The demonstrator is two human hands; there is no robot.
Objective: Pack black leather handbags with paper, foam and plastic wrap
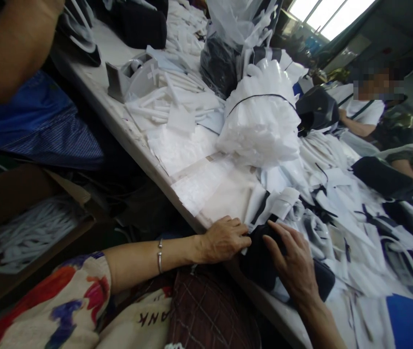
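My left hand (225,240) is at the front edge of the table, its fingers curled and pinching the near side of a black fabric bag (259,259). Over the same bag reaches my right hand (295,257), thumb and fingers bent against its top and right side. The bag lies at the table edge, partly covered by my right hand and forearm. Just behind it are folded white and grey strips (282,203) with dark edging. What exactly my left fingertips pinch is too small to make out.
A strapped bundle of white foam sheets (260,116) stands mid-table. White paper sheets (201,186) lie at the front. A cardboard box (71,232) of white strips sits below left. Another person's arm (13,48) is at upper left; a co-worker (366,106) sits opposite.
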